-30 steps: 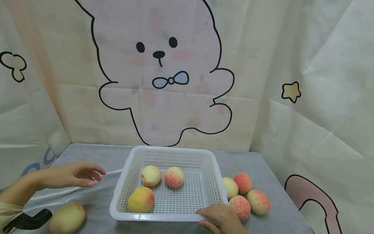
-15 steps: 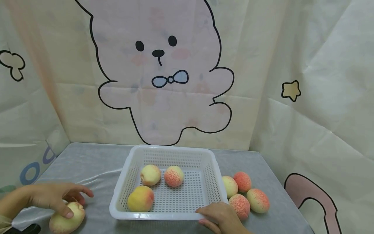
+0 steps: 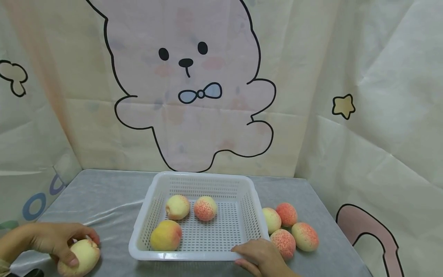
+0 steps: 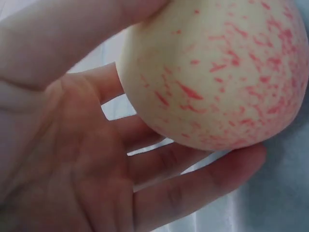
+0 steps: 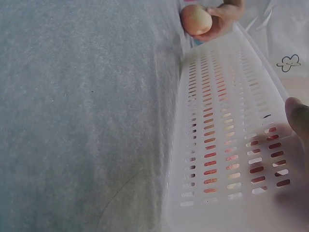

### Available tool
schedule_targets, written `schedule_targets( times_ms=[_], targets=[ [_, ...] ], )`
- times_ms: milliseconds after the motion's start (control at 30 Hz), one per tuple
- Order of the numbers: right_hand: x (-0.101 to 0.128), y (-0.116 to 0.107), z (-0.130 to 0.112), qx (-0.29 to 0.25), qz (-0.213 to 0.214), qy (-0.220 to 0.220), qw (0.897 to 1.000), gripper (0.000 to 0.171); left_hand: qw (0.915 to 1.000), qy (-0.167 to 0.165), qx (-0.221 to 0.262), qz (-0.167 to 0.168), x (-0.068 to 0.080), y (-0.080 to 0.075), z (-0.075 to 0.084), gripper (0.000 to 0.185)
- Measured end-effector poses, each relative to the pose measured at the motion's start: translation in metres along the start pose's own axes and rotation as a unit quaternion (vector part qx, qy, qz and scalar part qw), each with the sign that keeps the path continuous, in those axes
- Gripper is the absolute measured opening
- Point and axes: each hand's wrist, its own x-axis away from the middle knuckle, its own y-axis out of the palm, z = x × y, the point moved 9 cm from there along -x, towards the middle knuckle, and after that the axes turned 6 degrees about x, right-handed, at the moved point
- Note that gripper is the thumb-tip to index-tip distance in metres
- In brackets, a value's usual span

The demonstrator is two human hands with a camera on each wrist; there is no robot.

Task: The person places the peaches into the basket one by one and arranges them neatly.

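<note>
In the head view my left hand (image 3: 57, 243) holds a pale yellow peach (image 3: 84, 257) at the table's front left. Its thumb lies on the near side and the fingers reach around the far side. The left wrist view shows red specks over this peach (image 4: 227, 77), with fingers curved along it. My right hand (image 3: 261, 256) grips the front right rim of a white plastic basket (image 3: 187, 256). Inside the basket sit a yellow-orange peach (image 3: 166, 235), a pale peach (image 3: 178, 207) and a red-speckled peach (image 3: 205, 208).
Several peaches cluster right of the basket, among them a red one (image 3: 287, 214), a speckled one (image 3: 283, 244) and a yellow-red one (image 3: 305, 236). A grey cloth covers the table (image 3: 114, 192). A printed cartoon curtain (image 3: 207, 134) closes off the back and sides.
My left hand has come down and toward the left, from above the table onto the pale yellow peach, and its fingers have closed around it. My right hand has stayed at the basket rim.
</note>
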Motion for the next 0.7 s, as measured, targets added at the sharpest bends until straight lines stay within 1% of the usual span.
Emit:
schedule_targets(
  times_ms=[133, 267, 467, 600, 700],
  targets=[
    [0.000, 0.001, -0.001, 0.001, 0.006, -0.011, 1.000, 0.019, 0.9999, 0.009, -0.011, 0.004, 0.000, -0.003, 0.003, 0.049],
    [0.000, 0.001, -0.002, 0.001, 0.007, -0.013, 1.000, 0.018, 0.9993, 0.026, -0.026, 0.006, 0.000, -0.008, 0.011, 0.049],
    [0.000, 0.000, -0.001, 0.001, 0.006, -0.010, 1.000, 0.018, 0.9979, 0.057, -0.027, 0.016, -0.003, -0.017, 0.031, 0.047],
    [0.000, 0.000, -0.001, 0.003, 0.000, 0.000, 1.000, 0.018, 0.9959, 0.080, -0.030, 0.028, -0.004, -0.019, 0.044, 0.046],
    [-0.001, 0.000, -0.002, 0.002, 0.000, -0.001, 1.000, 0.019, 0.9954, 0.087, -0.025, 0.031, -0.004, -0.018, 0.053, 0.047]
  ],
)
